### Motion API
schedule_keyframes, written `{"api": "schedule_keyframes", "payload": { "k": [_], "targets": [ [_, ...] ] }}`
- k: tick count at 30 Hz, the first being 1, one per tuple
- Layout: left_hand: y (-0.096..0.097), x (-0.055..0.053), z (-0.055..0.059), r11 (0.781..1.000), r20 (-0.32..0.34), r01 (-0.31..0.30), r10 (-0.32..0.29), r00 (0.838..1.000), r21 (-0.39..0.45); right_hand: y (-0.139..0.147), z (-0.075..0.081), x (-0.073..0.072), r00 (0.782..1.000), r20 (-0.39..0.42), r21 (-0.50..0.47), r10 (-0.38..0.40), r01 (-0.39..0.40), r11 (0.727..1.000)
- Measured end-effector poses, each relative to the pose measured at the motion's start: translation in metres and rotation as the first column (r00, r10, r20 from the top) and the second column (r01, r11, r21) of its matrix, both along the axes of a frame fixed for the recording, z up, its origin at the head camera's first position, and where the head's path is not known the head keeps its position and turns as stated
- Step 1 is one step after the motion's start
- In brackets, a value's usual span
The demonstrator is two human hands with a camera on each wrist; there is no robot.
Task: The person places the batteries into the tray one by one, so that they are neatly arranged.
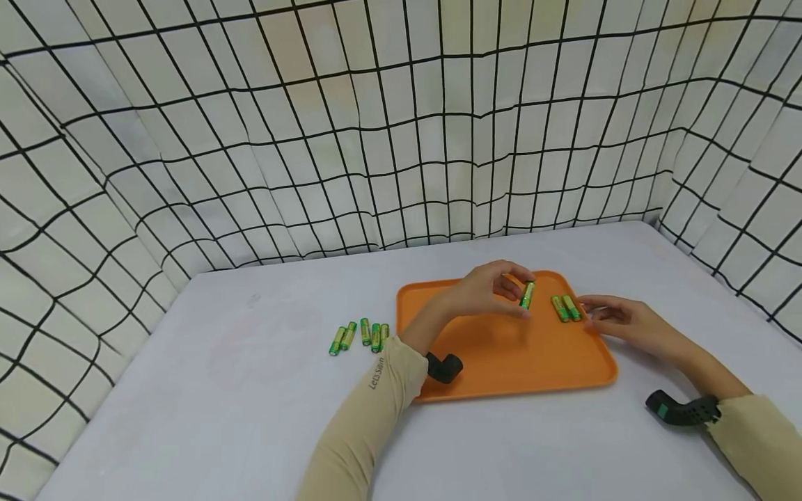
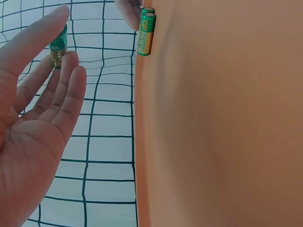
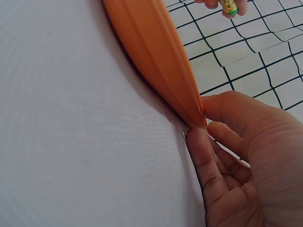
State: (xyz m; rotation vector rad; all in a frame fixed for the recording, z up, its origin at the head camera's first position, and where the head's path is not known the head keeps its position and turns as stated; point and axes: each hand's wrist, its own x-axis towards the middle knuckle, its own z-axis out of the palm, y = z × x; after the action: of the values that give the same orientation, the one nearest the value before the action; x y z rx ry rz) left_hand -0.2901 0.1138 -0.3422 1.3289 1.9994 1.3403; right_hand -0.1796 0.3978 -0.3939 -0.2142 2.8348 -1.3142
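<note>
My left hand [image 1: 485,289] pinches one green-and-gold battery [image 1: 528,295] between thumb and fingertips, above the orange tray [image 1: 501,355]. In the left wrist view the held battery [image 2: 58,49] is partly covered by the fingers. At the tray's right edge, my right hand [image 1: 633,323] grips the rim between thumb and fingers, which shows closely in the right wrist view at the tray's corner [image 3: 158,52]. Just inside that edge, two matching batteries [image 1: 560,308] lie side by side on the tray.
Several more green batteries [image 1: 365,332] lie in a loose row on the white table [image 1: 238,390], left of the tray. White cloth walls with a black grid [image 1: 401,160] rise behind the table and at both sides.
</note>
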Motion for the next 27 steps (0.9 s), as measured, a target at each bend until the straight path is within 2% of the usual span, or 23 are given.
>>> {"api": "schedule_keyframes", "payload": {
  "k": [11, 21, 24, 27],
  "targets": [
    [0.014, -0.002, -0.012, 0.999, 0.007, -0.033, 0.033, 0.999, -0.002, 0.001, -0.004, -0.001, 1.000, -0.004, -0.032, 0.027, -0.027, 0.999],
    [0.029, -0.003, -0.019, 0.999, 0.016, -0.006, 0.007, 1.000, -0.045, 0.004, -0.002, -0.001, 1.000, 0.012, -0.030, 0.007, -0.007, 1.000],
    [0.034, -0.002, -0.022, 0.998, 0.035, 0.000, 0.002, 0.999, -0.066, 0.005, -0.001, 0.000, 1.000, 0.005, -0.046, 0.017, -0.017, 0.999],
    [0.040, -0.002, -0.026, 0.996, 0.024, -0.003, 0.005, 1.000, -0.086, 0.006, -0.002, -0.001, 0.999, -0.005, -0.063, 0.038, -0.039, 0.997]
  ]
}}
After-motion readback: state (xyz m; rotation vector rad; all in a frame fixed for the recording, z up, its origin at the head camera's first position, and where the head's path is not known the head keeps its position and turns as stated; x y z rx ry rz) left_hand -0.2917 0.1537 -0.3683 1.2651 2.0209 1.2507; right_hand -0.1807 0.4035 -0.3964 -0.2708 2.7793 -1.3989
